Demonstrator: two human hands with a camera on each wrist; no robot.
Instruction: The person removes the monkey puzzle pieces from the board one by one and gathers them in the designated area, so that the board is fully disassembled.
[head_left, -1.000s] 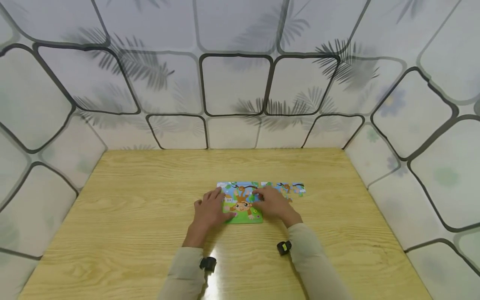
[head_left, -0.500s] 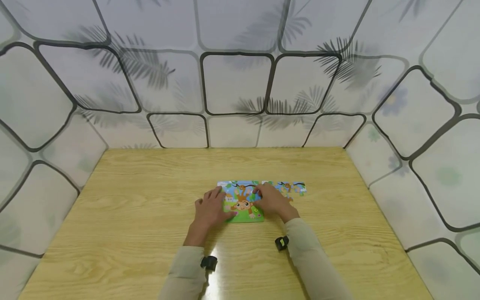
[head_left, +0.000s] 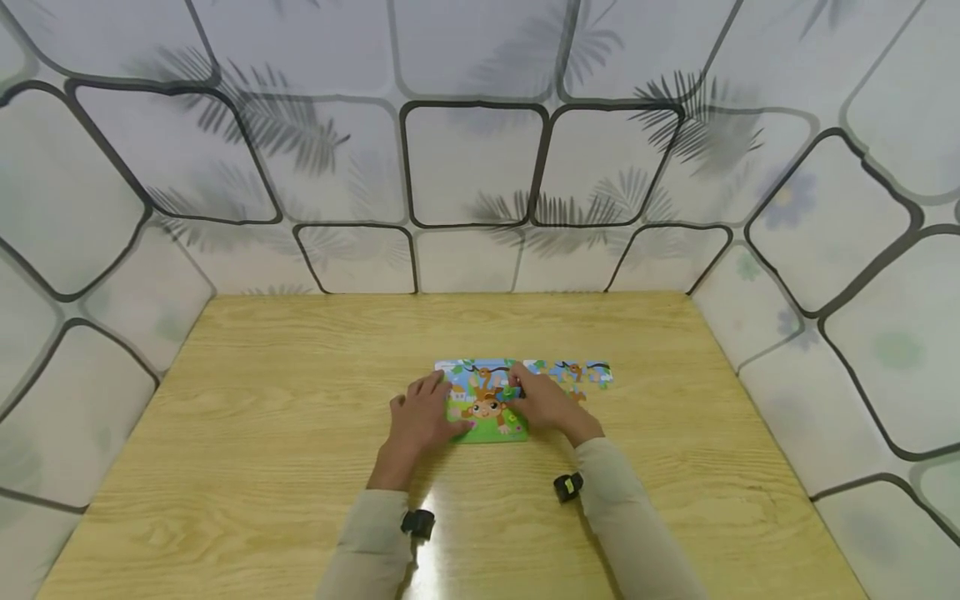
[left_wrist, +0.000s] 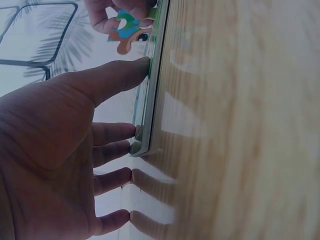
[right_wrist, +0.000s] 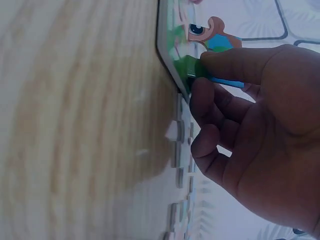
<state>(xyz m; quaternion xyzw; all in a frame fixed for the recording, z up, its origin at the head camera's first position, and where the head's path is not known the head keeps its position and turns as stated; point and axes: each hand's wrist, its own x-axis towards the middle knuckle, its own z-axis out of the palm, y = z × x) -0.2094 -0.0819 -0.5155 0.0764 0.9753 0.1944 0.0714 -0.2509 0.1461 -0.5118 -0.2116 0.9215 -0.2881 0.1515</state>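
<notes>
puzzle piece (left_wrist: 129, 34) tilts up off board (head_left: 491, 434); right hand (head_left: 550, 403) pinches it, left hand (head_left: 420, 415) straight-fingered.

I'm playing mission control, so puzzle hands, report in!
Right hand pinching a raised puzzle piece. Left hand touching puzzle board. Loose pieces alongside; nothing visibly blocking.

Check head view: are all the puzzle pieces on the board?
No, several loose pieces lie on the table to the right of the board.

Room between sleeves (head_left: 628, 517), puzzle (head_left: 486, 410) ahead
</notes>
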